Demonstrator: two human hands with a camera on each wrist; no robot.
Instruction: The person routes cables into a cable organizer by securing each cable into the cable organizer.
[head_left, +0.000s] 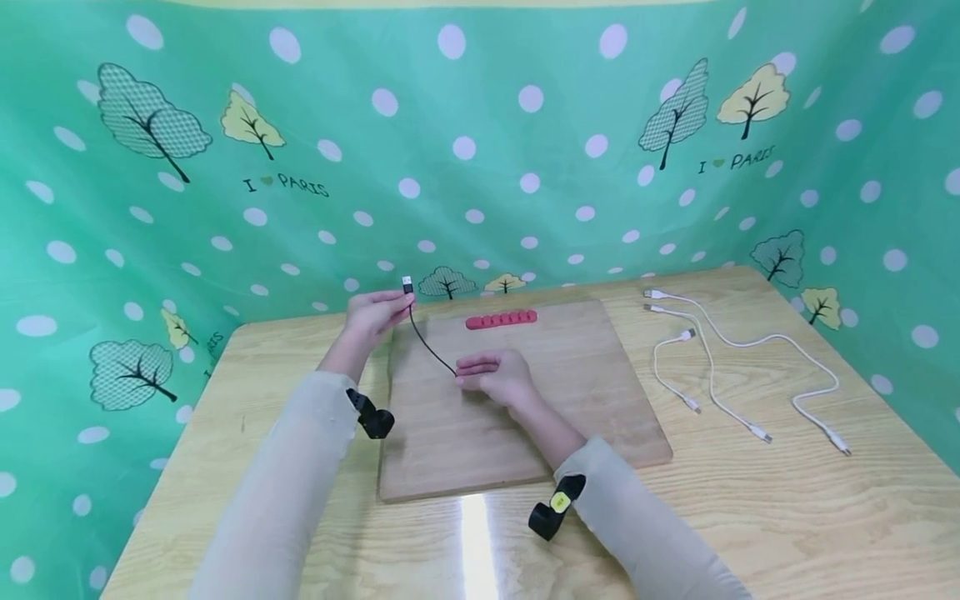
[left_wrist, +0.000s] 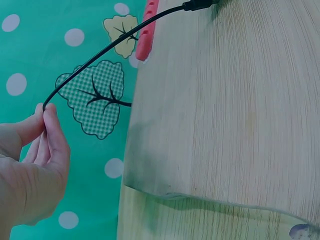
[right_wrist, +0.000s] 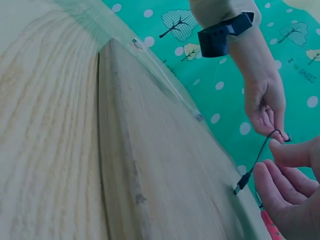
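A short black USB cable (head_left: 430, 346) hangs in an arc between my two hands, above a wooden board (head_left: 517, 425). My left hand (head_left: 375, 315) pinches it just below its USB-A plug (head_left: 407, 285), which points up. In the left wrist view, the thumb and fingertips of that hand (left_wrist: 42, 160) meet on the cord. The cable's other plug (right_wrist: 243, 181) dangles beside the fingertips of my right hand (right_wrist: 295, 182). Thumb and fingers there are extended with a gap between them; the cord passes alongside. Behind the hands, a red slotted strip (head_left: 501, 320) lies on the board.
Three white cables lie on the table right of the board: a short one (head_left: 656, 362), a middle one (head_left: 710, 367) and a long one (head_left: 780, 337). A green patterned cloth (head_left: 487, 200) hangs behind and beside the table. Black wrist cameras sit on both sleeves.
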